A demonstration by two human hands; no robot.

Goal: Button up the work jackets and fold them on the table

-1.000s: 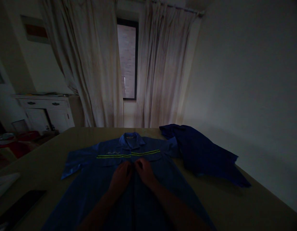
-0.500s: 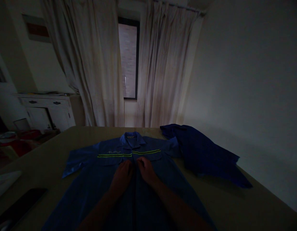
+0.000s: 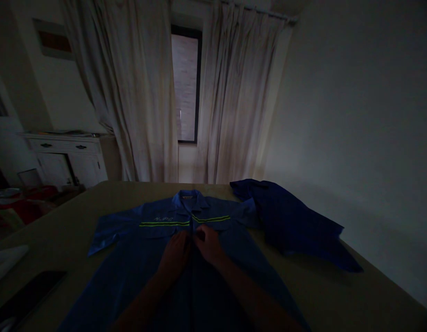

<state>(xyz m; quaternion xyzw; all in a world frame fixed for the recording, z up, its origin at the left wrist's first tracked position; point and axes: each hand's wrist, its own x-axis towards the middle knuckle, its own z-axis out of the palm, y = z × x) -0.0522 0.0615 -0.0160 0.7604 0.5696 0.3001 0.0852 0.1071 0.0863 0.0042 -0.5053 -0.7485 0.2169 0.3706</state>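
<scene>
A blue work shirt with a yellow-green reflective stripe across the chest lies flat, front up, on the table. My left hand and my right hand meet at the shirt's front placket just below the stripe. Both have their fingers curled and pinched on the placket edges. The room is dim, so the fingertips are hard to make out. My forearms stretch over the lower part of the shirt.
A darker blue garment lies crumpled at the table's far right. A dark flat object and something white sit at the left edge. Beyond stand curtains, a window and a white cabinet.
Both hands have crept slightly up the placket toward the stripe and stayed pinched together. The shirt has not shifted.
</scene>
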